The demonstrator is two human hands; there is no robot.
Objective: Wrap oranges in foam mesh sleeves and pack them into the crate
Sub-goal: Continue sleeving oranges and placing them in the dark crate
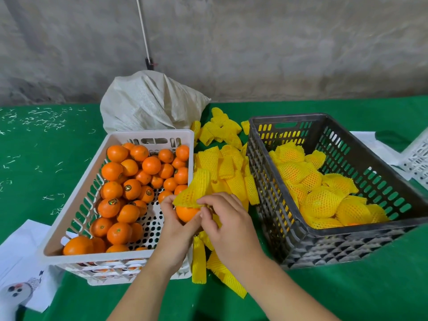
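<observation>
My left hand grips a bare orange above the near right corner of the white crate, which holds several loose oranges. My right hand pinches the open mouth of a yellow foam mesh sleeve that sits over the top of that orange. My left thumb also touches the sleeve's edge. Between the crates lies a pile of empty yellow sleeves. The black crate on the right holds several sleeved oranges.
A grey woven sack lies behind the white crate on the green table cover. White paper lies at the near left. Part of another white crate shows at the right edge. A concrete wall stands behind.
</observation>
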